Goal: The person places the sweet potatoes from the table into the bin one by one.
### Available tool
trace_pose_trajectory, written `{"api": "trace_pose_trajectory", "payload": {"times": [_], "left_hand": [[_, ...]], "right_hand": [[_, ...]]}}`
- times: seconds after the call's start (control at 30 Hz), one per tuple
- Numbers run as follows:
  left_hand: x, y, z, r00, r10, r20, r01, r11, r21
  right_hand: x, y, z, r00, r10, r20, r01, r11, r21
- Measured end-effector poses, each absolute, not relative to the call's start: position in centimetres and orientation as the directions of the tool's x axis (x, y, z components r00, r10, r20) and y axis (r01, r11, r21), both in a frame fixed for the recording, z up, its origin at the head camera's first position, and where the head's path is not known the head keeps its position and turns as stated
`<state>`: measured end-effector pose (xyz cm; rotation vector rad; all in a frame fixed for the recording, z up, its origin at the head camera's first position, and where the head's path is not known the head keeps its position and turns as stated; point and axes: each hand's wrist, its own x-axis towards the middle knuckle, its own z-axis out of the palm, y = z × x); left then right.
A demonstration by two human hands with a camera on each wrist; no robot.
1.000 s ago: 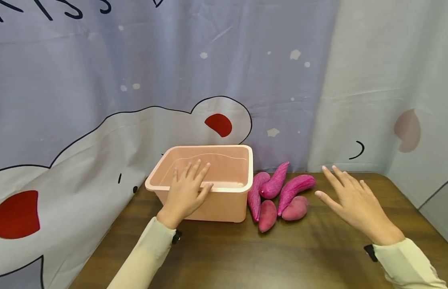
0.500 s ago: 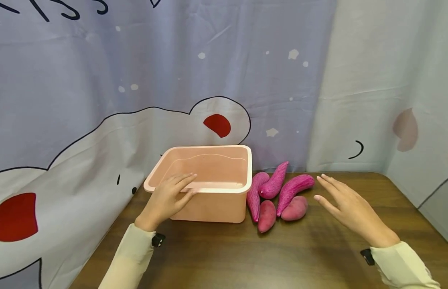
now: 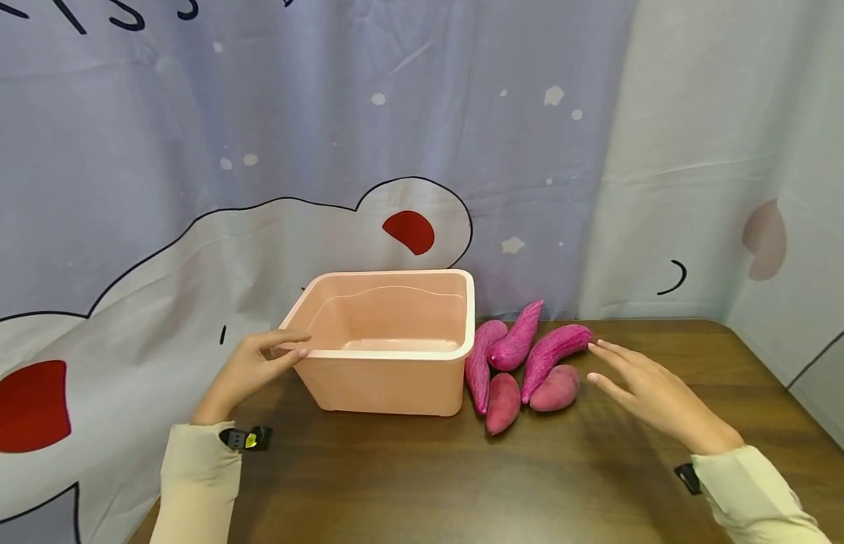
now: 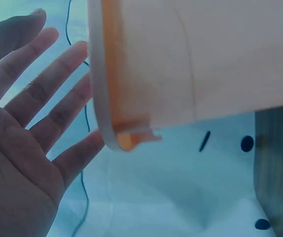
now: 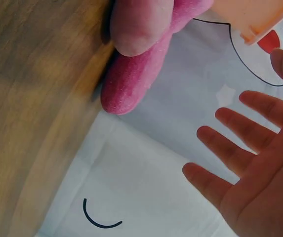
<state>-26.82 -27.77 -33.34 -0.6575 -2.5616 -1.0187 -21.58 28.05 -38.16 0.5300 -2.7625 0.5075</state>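
Observation:
A pink plastic basin [image 3: 387, 384] stands upright on the table, its inside bare. At its left front corner is my left hand [image 3: 239, 375], thumb and fingers spread near the rim. In the left wrist view the straight fingers [image 4: 47, 89] come up to the basin's rim [image 4: 99, 74]; whether they touch it I cannot tell. Just right of the basin lie several sweet potatoes, among them a long curved magenta one [image 3: 554, 353] and a short reddish one [image 3: 503, 404]. My right hand [image 3: 660, 400] hovers to their right, fingers extended, holding nothing.
The brown wooden table [image 3: 422, 483] reaches towards me in front of the basin. Behind it hangs a printed curtain [image 3: 530, 151], which also runs down along the left and right sides.
My left hand has moved left and slightly down, from above the basin's front rim to its left front corner. My right hand has shifted slightly left. The basin and sweet potatoes stay put.

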Motion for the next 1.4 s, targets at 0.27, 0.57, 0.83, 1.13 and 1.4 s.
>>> {"api": "trace_pose_trajectory", "payload": {"times": [0.27, 0.57, 0.83, 1.13, 1.4], "left_hand": [[-27.1, -28.7, -34.2, -0.841, 0.270, 0.469, 0.514, 0.670, 0.535], [-27.8, -29.6, -35.1, -0.825, 0.312, 0.472, 0.549, 0.641, 0.536], [-28.1, -30.0, -35.5, -0.826, 0.305, 0.474, 0.540, 0.668, 0.512], [-28.1, -30.1, -35.7, -0.841, 0.287, 0.459, 0.515, 0.684, 0.517], [-27.7, -29.5, -35.2, -0.854, 0.269, 0.445, 0.490, 0.704, 0.514]], "right_hand": [[-23.1, 28.0, -39.4, -0.908, -0.325, 0.264, -0.398, 0.866, -0.302], [-24.7, 27.6, -41.1, -0.853, -0.426, 0.301, -0.505, 0.818, -0.275], [-26.1, 27.3, -42.1, -0.748, -0.552, 0.367, -0.642, 0.742, -0.193], [-26.7, 26.6, -42.6, -0.736, -0.589, 0.333, -0.662, 0.731, -0.169], [-27.1, 26.1, -42.7, -0.702, -0.627, 0.337, -0.690, 0.716, -0.107]]}}
